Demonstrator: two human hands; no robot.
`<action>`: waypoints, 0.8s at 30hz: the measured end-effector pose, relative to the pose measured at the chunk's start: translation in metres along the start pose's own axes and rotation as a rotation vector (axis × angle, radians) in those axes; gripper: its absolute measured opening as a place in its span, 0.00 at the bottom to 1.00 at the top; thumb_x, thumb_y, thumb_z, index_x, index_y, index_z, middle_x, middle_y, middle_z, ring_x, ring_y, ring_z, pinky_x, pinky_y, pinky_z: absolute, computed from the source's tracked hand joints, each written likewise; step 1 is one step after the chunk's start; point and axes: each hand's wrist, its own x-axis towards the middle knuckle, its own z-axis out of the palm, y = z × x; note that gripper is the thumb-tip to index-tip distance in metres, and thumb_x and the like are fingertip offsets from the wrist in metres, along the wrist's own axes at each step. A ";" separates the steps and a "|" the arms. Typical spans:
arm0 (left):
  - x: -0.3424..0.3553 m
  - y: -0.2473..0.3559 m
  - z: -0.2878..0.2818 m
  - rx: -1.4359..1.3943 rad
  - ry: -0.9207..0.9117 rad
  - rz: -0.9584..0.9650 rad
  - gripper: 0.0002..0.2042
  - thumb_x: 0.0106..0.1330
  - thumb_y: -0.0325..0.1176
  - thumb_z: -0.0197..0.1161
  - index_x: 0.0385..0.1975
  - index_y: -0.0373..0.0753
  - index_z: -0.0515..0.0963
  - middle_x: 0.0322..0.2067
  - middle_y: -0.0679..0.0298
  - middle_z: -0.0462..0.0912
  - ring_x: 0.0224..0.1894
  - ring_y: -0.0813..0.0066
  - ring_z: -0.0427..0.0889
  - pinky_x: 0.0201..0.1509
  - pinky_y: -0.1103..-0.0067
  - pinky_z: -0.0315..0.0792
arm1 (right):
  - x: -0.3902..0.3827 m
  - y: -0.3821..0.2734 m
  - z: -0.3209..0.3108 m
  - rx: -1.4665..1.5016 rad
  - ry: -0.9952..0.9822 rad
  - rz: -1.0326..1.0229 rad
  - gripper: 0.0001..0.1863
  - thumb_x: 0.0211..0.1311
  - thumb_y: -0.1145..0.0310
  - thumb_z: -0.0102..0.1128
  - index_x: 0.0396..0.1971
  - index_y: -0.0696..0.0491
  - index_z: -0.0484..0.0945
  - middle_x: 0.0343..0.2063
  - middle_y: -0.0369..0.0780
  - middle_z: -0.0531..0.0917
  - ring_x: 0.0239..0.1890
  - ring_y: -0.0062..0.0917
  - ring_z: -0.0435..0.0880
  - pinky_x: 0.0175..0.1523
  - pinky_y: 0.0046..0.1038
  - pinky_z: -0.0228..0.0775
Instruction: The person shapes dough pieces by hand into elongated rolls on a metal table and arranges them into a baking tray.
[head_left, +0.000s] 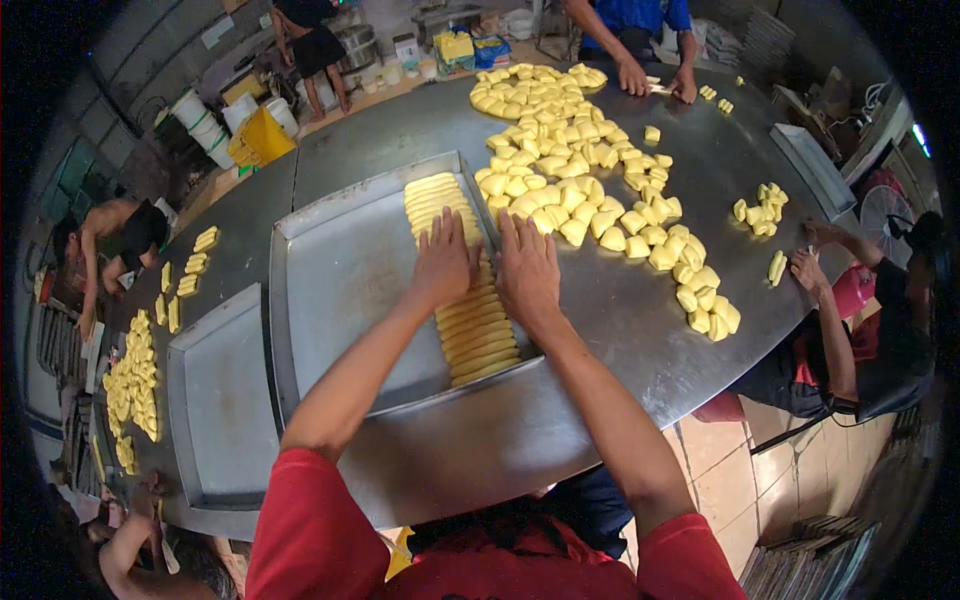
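A large metal tray (340, 290) lies on the steel table, with a column of yellow dough rolls (474, 338) packed side by side along its right part. My left hand (446, 262) rests flat on the rolls, its fingers stretched toward the far side. My right hand (527, 272) lies over the tray's right rim beside the column, fingers extended; whether it touches the rolls is hidden. Just beyond its fingertips begins a heap of cut yellow dough pieces (575, 160), which trails off to the right. Neither hand grips anything.
A second tray (228, 400) sits at the left, near more dough pieces (133, 385). Across the steel table (390, 130) a person in blue (640, 50) handles dough. Another person (835, 310) works at the right edge, near a narrow tray (815, 170). Others are at the left.
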 end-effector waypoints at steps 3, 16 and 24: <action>-0.026 0.024 0.012 0.061 -0.015 0.046 0.41 0.83 0.55 0.48 0.82 0.29 0.50 0.84 0.43 0.46 0.86 0.44 0.45 0.87 0.51 0.42 | 0.004 0.004 0.002 -0.042 0.054 -0.001 0.42 0.69 0.70 0.64 0.80 0.53 0.59 0.75 0.46 0.70 0.79 0.41 0.66 0.80 0.45 0.58; -0.124 0.074 -0.052 -0.113 0.149 0.180 0.36 0.82 0.50 0.53 0.85 0.44 0.53 0.85 0.47 0.42 0.86 0.37 0.37 0.83 0.36 0.32 | 0.006 0.032 -0.020 0.414 0.120 -0.019 0.24 0.74 0.65 0.63 0.67 0.53 0.79 0.65 0.47 0.79 0.65 0.44 0.78 0.68 0.44 0.70; -0.269 0.100 -0.068 -0.520 0.392 0.069 0.22 0.69 0.27 0.69 0.63 0.41 0.79 0.76 0.48 0.67 0.81 0.36 0.59 0.82 0.47 0.55 | 0.046 0.056 -0.006 -0.276 -0.126 -0.146 0.46 0.73 0.41 0.61 0.85 0.26 0.50 0.80 0.48 0.61 0.82 0.48 0.58 0.80 0.60 0.55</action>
